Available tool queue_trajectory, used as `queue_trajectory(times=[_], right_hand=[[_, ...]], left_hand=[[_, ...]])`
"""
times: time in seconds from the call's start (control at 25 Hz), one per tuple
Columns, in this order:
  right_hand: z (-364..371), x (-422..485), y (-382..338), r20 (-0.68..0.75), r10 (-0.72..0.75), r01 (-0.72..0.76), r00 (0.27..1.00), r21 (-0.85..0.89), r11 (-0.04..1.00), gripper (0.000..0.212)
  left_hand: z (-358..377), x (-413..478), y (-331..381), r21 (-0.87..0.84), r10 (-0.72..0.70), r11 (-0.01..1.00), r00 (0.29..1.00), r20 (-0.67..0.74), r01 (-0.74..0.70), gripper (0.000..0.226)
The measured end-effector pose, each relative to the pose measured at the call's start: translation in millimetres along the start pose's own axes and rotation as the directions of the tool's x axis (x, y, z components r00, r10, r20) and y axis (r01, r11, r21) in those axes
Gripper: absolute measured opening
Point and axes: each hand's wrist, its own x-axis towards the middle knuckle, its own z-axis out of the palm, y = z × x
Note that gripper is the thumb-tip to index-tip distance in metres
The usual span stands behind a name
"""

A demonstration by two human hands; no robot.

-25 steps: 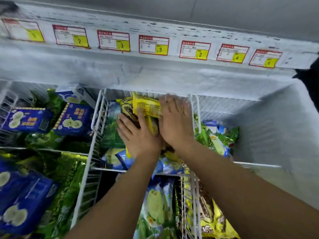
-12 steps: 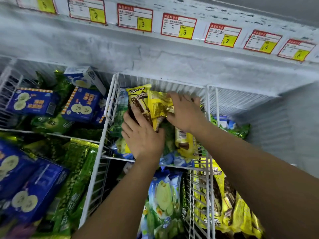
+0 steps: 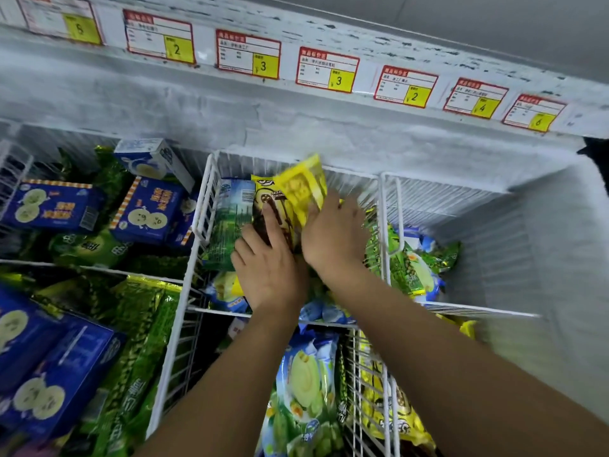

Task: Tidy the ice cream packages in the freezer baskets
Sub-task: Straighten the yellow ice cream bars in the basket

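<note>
Left hand [image 3: 270, 268] lies flat, pressing the yellow packs [image 3: 296, 188] upright in the back basket [image 3: 203, 189]. Right hand [image 3: 333, 235] is blurred, grip unclear. The packs lean high and could topple over the rim.

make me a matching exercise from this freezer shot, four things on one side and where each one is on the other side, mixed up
Things
1. bright yellow packet
2. blue boxes
3. price tags
4. left hand

Places
A. in a row along the freezer rim
B. in the far left basket
C. pressing flat on the chocolate-print packet
D. propped up at the back of the middle basket

Pairs: 1-D, 2-B, 3-A, 4-C
</note>
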Motion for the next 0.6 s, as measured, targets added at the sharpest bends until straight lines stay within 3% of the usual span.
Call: queue_trajectory(times=[0.08, 0.24, 0.4, 0.6], right_hand=[[18.2, -18.1, 12.4, 0.135, 0.200, -0.206, 0.970, 0.031, 0.978, 0.072], [24.5, -22.1, 22.8, 0.233, 0.264, -0.294, 0.936, 0.107, 0.950, 0.098], [22.6, -27.4, 21.7, 0.193, 0.361, -0.398, 0.912, 0.210, 0.893, 0.094], [24.8, -31.7, 26.7, 0.196, 0.357, -0.400, 0.913, 0.262, 0.878, 0.085]], left_hand=[[3.9, 2.8, 2.0, 0.017, 0.032, 0.999, 0.999, 0.005, -0.032, 0.079], [8.7, 5.1, -1.6, -0.049, 0.089, 0.995, 0.995, -0.039, -0.091, 0.075], [17.0, -1.1, -3.9, -0.072, 0.225, 0.968, 0.960, -0.168, -0.239, 0.076], [4.9, 2.3, 6.8, -0.064, 0.127, 0.990, 0.989, 0.076, -0.122, 0.084]])
